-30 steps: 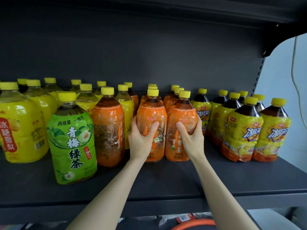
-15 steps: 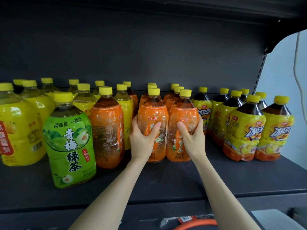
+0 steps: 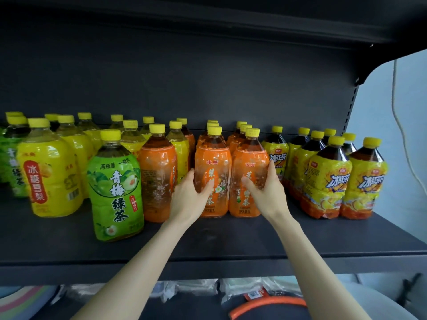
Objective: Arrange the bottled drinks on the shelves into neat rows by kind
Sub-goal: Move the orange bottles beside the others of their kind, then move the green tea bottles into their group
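Two hands, left and right, each wrap an orange tea bottle on a dark shelf; a green tea bottle stands nearer the front edge.

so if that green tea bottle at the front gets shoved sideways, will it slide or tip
The green tea bottle looks nearly full, so it is probably heavy and would resist a light push. It is tall with a narrow neck, so a shove near the yellow cap might tip it; low down it should slide on the smooth shelf. Its glossy label may feel slippery.
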A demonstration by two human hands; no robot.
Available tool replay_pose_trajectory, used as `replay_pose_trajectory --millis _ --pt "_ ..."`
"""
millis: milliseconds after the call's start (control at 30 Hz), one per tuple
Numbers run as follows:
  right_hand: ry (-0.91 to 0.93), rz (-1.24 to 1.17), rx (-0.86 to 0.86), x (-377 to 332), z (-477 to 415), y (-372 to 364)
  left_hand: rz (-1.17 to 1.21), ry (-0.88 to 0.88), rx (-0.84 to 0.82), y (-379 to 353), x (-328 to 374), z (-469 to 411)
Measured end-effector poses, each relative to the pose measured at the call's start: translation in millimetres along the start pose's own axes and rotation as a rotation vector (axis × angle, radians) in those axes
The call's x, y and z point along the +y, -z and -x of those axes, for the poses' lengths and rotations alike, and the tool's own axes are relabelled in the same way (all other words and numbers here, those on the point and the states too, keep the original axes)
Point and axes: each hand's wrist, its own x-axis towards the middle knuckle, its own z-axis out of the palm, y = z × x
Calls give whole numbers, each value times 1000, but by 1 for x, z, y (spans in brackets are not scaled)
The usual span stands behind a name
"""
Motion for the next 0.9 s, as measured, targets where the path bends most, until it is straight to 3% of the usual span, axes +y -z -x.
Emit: replay_pose_trajectory --millis 133,267,500,600,767,900 --pt "114 138 129 -3 26 3 -77 -174 189 31 -6 34" --pt "195 17 146 -24 48 -14 -28 -326 394 66 -27 58" --pt "320 -126 13 -85 60 -79 21 -274 674 116 -66 49" --pt "317 -182 -9 -105 59 -109 40 -232 617 128 -80 36" --pt "195 -321 -10 -121 49 -147 341 -65 260 143 -97 23" --pt "126 -386 0 -127 43 -166 428 -85 221 148 -118 16"
